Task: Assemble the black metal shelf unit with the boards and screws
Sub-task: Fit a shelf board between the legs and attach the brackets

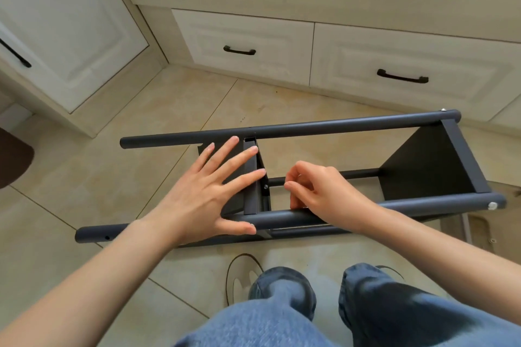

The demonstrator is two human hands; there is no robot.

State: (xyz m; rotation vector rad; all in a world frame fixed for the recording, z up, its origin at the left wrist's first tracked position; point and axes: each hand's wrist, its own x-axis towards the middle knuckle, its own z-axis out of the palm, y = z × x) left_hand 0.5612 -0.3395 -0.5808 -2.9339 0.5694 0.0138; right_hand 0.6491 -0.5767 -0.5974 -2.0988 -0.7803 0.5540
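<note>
— Metal, so stiff and heavy? Where is the shelf unit [310, 172]?
— On the floor [84, 177]. Left hand [208, 191] presses flat, fingers apart; right hand [318, 189] pinches something hidden. Better hold the tubes.
</note>
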